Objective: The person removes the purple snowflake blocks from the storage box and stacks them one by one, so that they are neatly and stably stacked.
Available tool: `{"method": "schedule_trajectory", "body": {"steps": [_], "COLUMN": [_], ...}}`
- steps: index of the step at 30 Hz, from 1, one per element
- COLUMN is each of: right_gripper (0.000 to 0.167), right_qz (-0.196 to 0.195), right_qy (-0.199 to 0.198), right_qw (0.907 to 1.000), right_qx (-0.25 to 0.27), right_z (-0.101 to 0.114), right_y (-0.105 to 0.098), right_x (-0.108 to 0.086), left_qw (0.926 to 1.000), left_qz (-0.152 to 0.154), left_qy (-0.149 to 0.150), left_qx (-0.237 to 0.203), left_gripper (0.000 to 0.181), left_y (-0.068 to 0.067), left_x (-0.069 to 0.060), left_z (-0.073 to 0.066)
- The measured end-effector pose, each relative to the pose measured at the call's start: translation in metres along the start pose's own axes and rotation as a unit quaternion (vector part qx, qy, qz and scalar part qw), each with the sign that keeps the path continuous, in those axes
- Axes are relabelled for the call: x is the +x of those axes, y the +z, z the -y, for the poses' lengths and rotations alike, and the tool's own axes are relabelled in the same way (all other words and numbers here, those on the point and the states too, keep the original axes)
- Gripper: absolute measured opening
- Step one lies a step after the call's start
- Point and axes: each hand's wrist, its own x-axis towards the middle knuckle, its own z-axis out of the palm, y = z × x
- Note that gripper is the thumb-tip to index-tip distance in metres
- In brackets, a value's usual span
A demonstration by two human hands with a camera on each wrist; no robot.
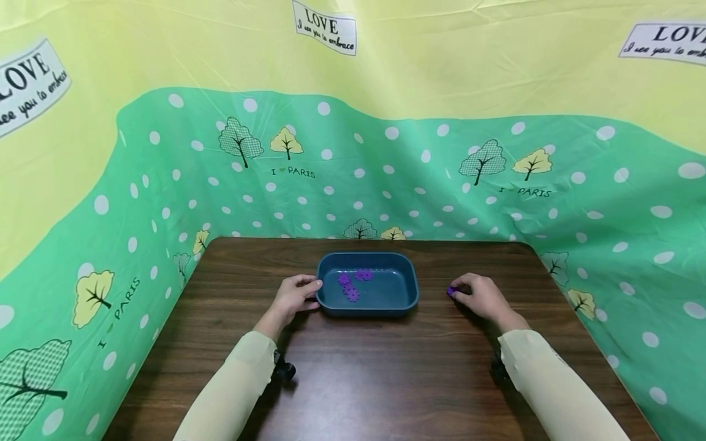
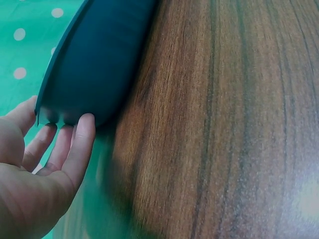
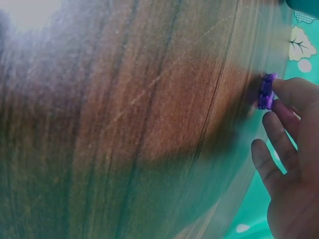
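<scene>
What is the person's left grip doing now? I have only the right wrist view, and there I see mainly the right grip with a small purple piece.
Observer: The left grip holds the left end of a dark blue rectangular tray.
Operator: Thank you. Is there something inside the tray?
Observer: Yes, several purple flower-shaped pieces lie in it, mostly in its left half.
Operator: And on which side of the tray is the small purple piece that the right grip pinches?
Observer: The head view shows it to the right of the tray, outside the rim.
</scene>
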Motion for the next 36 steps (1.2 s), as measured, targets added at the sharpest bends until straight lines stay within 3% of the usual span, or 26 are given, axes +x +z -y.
{"method": "schedule_trajectory", "body": {"steps": [18, 27, 36], "right_gripper": [0.02, 0.02, 0.025], "right_qz": [-0.006, -0.011, -0.01], "right_qy": [-0.02, -0.061, -0.089], "right_qw": [0.9998, 0.9981, 0.9959], "right_qx": [0.002, 0.004, 0.013], "right_z": [0.008, 0.032, 0.063], "right_y": [-0.016, -0.029, -0.028], "right_x": [0.012, 0.027, 0.042], "left_qw": [1.0, 1.0, 0.9999], "left_qz": [0.005, 0.004, 0.013], "left_qy": [-0.002, -0.002, 0.001], "left_qx": [-0.002, 0.001, 0.0], "left_gripper": [0.04, 0.039, 0.042], "left_y": [-0.005, -0.005, -0.002], "left_x": [0.001, 0.001, 0.0], "left_z": [-0.002, -0.002, -0.001]}}
